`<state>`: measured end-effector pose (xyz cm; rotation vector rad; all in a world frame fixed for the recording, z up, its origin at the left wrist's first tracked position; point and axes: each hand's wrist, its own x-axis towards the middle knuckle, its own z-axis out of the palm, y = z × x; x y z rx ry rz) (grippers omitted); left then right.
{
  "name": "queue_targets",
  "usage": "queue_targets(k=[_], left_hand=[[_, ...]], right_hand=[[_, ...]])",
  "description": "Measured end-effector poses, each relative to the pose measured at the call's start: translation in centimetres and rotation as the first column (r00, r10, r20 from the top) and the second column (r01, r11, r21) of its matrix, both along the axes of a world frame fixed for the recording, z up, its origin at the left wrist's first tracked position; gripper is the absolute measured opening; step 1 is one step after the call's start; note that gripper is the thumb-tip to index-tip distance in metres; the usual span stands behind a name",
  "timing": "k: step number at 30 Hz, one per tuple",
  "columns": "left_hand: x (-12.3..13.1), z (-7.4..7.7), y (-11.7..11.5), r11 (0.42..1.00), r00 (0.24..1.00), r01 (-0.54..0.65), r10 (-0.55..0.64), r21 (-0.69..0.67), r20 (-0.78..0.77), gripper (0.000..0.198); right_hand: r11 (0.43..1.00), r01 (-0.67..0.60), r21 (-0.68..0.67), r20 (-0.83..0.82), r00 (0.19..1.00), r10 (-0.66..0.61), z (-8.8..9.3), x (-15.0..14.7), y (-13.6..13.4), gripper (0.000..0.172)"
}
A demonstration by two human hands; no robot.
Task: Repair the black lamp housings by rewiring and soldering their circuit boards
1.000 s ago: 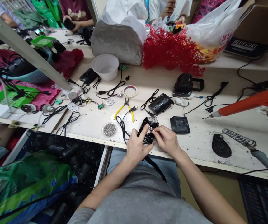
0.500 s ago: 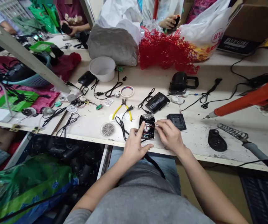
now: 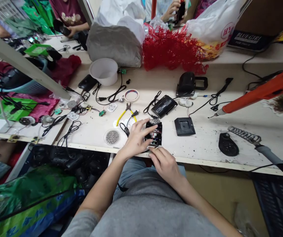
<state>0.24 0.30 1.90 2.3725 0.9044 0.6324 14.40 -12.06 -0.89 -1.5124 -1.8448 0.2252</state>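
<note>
An opened black housing [image 3: 159, 134], with thin wires and a light-coloured part inside, lies at the bench's front edge. My left hand [image 3: 137, 138] holds it from the left, two fingers reaching over its top and the thumb near its lower edge. At that lower edge, my right hand [image 3: 164, 163] has thumb and fingers pinched together; anything small between them is hidden. Coiled bare wire or a spring-like part [image 3: 154, 121] shows at the housing's far end. Left of my hands are yellow-handled pliers [image 3: 123, 117] and a round dish of small screws [image 3: 112, 136].
A black square frame [image 3: 184, 126] and a black ribbed cover [image 3: 164, 106] lie beyond my hands. To the right are an orange electric screwdriver [image 3: 259, 93], a soldering iron [image 3: 269, 154] and a black teardrop-shaped part [image 3: 228, 144]. A white tub [image 3: 104, 72] stands behind; co-workers sit across.
My right hand has moved from the housing's right side down to its lower edge. My left hand's fingers have spread further over the housing. The view has shifted slightly.
</note>
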Motion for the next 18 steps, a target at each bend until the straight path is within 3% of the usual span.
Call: queue_targets(k=[4,8,10,11,13,18], left_hand=[[1.5,-0.7,-0.1,0.997,0.998,0.051,-0.049,-0.065,0.038,0.043],[2.1,-1.7,-0.9,0.992,0.996,-0.039,0.049,-0.117,0.079,0.044],[2.4,-2.0,-1.2,0.987,0.991,-0.103,0.113,-0.126,0.074,0.046],[2.6,-2.2,-1.4,0.983,0.987,-0.13,0.14,-0.126,0.073,0.046],[2.9,-2.5,-1.8,0.977,0.98,-0.172,0.183,-0.128,0.078,0.045],[3.4,-2.8,-2.5,0.963,0.959,-0.236,0.253,-0.13,0.13,0.042]], right_hand=[[0.994,0.097,0.043,-0.062,0.994,-0.095,-0.1,0.5,-0.1,0.014],[0.975,0.218,-0.032,-0.175,0.96,-0.22,-0.4,1.2,0.1,0.012],[0.947,0.312,-0.076,-0.248,0.914,-0.321,-0.6,1.5,0.5,0.004],[0.93,0.355,-0.095,-0.271,0.89,-0.368,-0.7,1.7,0.7,0.008],[0.909,0.403,-0.111,-0.265,0.869,-0.418,-0.8,2.0,1.1,0.017],[0.911,0.405,-0.074,-0.142,0.9,-0.412,-0.6,2.7,1.4,0.014]])
